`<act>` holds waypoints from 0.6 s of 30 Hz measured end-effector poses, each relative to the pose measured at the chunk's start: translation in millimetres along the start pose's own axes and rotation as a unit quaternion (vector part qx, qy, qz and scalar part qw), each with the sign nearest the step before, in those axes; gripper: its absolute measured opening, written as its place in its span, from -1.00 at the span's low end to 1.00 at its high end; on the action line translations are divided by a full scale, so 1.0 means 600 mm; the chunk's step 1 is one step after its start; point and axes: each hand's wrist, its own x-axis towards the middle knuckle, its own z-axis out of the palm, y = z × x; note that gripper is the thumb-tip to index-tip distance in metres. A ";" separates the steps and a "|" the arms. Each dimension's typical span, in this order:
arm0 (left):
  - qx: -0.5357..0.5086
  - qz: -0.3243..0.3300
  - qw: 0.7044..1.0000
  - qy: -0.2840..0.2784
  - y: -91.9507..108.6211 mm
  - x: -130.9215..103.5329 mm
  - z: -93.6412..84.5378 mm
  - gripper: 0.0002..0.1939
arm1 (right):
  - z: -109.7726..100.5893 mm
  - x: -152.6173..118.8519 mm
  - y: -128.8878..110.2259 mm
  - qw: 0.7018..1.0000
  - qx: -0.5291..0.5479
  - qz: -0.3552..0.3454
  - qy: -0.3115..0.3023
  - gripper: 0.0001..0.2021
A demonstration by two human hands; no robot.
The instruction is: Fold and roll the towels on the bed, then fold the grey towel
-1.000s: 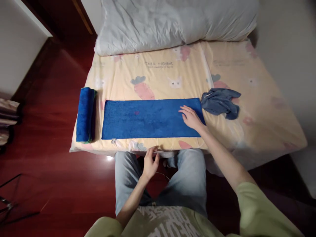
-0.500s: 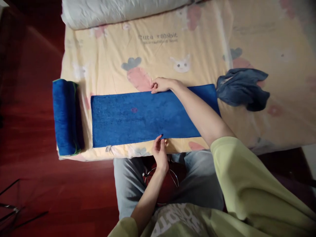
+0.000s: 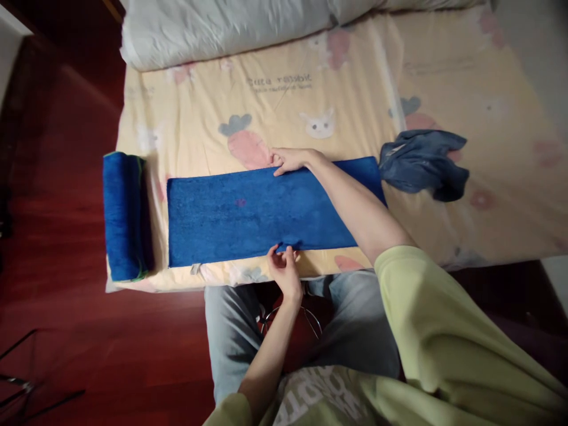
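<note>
A blue towel (image 3: 213, 216) lies flat as a long strip across the bed's near side, with a small reddish mark on it. At its near edge, by a slight pucker, is my left hand (image 3: 286, 269), open, its thumb and index finger apart. My right hand (image 3: 290, 160) reaches over to the far edge. Its thumb rests on the towel while the curled fingers lie just beyond, with a gap between; I see no cloth gripped there. A pale tag (image 3: 195, 268) sticks out from the towel's near edge.
A rolled blue towel (image 3: 123, 216) with green edging lies at the bed's left end. Crumpled dark blue cloth (image 3: 423, 163) touches the flat towel's right end. A white bedding roll (image 3: 231, 29) runs along the back of the patterned sheet (image 3: 275, 118). Thin black legs (image 3: 26, 384) stand on the floor.
The left fingers have parted from a pinch on the towel's near edge and shifted slightly left. The right thumb has moved away from its fingers onto the towel. The view has shifted a little.
</note>
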 end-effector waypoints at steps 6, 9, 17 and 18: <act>0.094 0.056 0.994 -0.015 0.067 -0.005 -0.004 -0.53 | -0.025 -0.041 -0.014 0.989 0.125 -0.073 0.009 -0.73; 0.117 0.098 0.988 -0.027 0.140 -0.019 -0.017 -0.61 | -0.057 -0.095 -0.048 0.975 0.201 -0.073 0.058 -0.74; 0.068 0.210 0.970 -0.104 0.431 -0.047 -0.039 -0.68 | -0.147 -0.322 -0.185 0.904 0.381 -0.126 0.146 -0.50; 0.080 0.219 0.964 -0.130 0.469 -0.048 -0.042 -0.66 | -0.154 -0.351 -0.203 0.900 0.383 -0.131 0.160 -0.49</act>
